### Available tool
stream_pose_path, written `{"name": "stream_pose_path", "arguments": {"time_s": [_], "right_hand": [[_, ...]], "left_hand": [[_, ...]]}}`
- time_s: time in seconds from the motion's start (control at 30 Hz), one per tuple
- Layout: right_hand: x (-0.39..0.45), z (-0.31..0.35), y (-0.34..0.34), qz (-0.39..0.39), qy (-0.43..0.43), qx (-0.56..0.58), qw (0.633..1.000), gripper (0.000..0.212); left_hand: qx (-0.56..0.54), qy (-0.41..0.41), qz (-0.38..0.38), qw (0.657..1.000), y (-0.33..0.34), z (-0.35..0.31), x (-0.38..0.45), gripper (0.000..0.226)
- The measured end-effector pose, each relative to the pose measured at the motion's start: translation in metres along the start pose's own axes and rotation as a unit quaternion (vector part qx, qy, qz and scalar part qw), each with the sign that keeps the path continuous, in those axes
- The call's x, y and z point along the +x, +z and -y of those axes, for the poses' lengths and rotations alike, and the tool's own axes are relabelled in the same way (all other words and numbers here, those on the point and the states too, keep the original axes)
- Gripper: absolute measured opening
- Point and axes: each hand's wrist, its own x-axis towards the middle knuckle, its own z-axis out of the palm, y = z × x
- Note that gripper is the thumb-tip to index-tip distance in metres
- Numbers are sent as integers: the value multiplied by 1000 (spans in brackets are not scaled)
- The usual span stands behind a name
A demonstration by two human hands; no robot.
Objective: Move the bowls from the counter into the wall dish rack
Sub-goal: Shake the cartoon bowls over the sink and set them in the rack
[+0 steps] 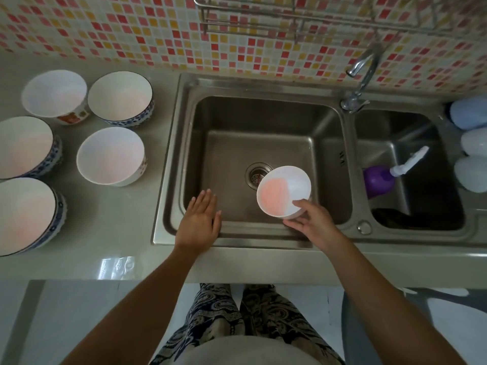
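White ceramic, small and round, the bowl (284, 191) held tilted above the stainless steel sink basin (261, 143), near the drain (257, 174), well below the wire wall dish rack (290, 25) mounted on the mosaic tile wall (105, 30). Gripped at the near rim by the right hand (312, 219), thumb over the edge and inside, fingers curled beneath. Left hand (199, 219) spread flat and relaxed over the front left corner of the basin, grasping nothing. Five more bowls waited on the pale grey counter (110, 233): two large blue-rimmed ones (23, 146) at the far left edge, a blue-patterned one (120, 97), and two with red floral decoration (54, 93), all upright and close together. Judged as early in the job, with one bowl lifted and none visible in the rack. Risk seen mainly in the one-sided rim pinch: a wet or glazed edge could slip during the long raise and drop into the steel basin. Curved chrome faucet (365, 67) stood close to the upward path, so a careless swing could clip it. Purple spray bottle (379, 180) lay in the smaller right basin, out of the way.
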Motion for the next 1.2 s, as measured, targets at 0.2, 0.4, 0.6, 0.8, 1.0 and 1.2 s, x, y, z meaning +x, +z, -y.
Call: {"name": "stream_pose_path", "arguments": {"time_s": [0.2, 0.4, 0.6, 0.8, 1.0, 1.2], "right_hand": [[3, 0, 1, -18, -23, -35, 999, 52], [7, 0, 5, -70, -73, -93, 991, 61], [8, 0, 13, -110, -140, -203, 963, 63], [13, 0, 15, -126, -210, -290, 925, 77], [12, 0, 19, -136, -311, -416, 844, 89], [14, -3, 13, -125, -409, -540, 725, 90]], "left_hand": [[-12, -21, 9, 1000, 1, 0, 1, 66], [-27, -41, 10, 999, -1, 0, 2, 70], [-29, -47, 11, 998, -1, -1, 2, 74], [-36, -49, 10, 998, -4, -2, 1, 73], [-24, -44, -2, 999, -4, -2, 1, 68], [-29, -43, -6, 999, -5, -2, 0, 69]]}}
